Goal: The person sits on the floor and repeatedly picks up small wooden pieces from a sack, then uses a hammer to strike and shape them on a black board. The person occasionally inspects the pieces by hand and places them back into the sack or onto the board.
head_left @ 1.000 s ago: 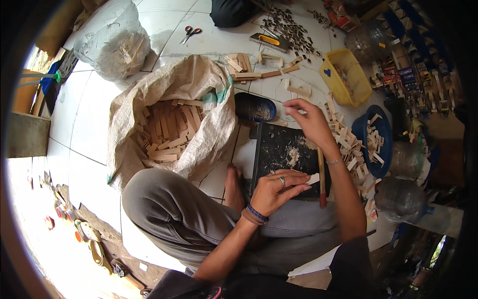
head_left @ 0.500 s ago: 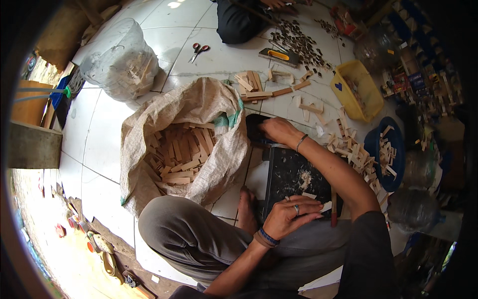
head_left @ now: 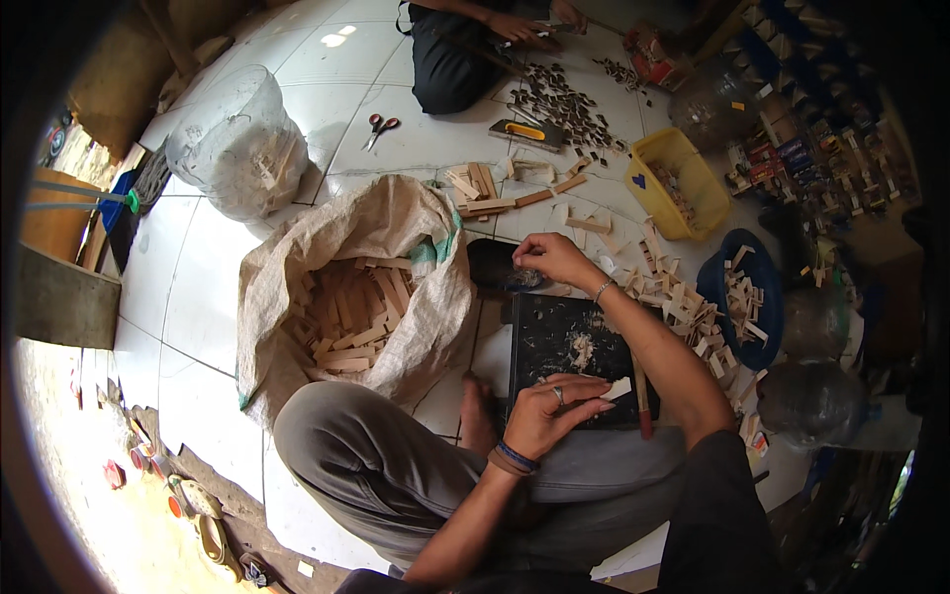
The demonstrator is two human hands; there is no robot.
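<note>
Between the fingertips of my left hand (head_left: 552,414) is a small pale wooden block (head_left: 618,389), held above the near part of a black board (head_left: 534,342). My right hand (head_left: 556,257) is closed in a pinch just over the right side of a dark container (head_left: 492,267); whatever its fingertips hold is too small to make out. Pale wood shavings (head_left: 582,348) lie in a heap on the board. A tool with a red handle end (head_left: 645,424) rests along the board's right edge, beneath my right forearm.
Left of the board stands a woven sack (head_left: 277,287) full of wooden strips. Assembled wooden pieces (head_left: 693,307) are heaped at the right, by a blue basin (head_left: 708,282) and a yellow tub (head_left: 683,230). Scissors (head_left: 378,129) lie farther off; another person (head_left: 450,64) sits beyond.
My right hand has come up out of the dark container, its fingers now pinched. My left hand has raised the wooden block slightly off the board. The whole view has shifted a little.
</note>
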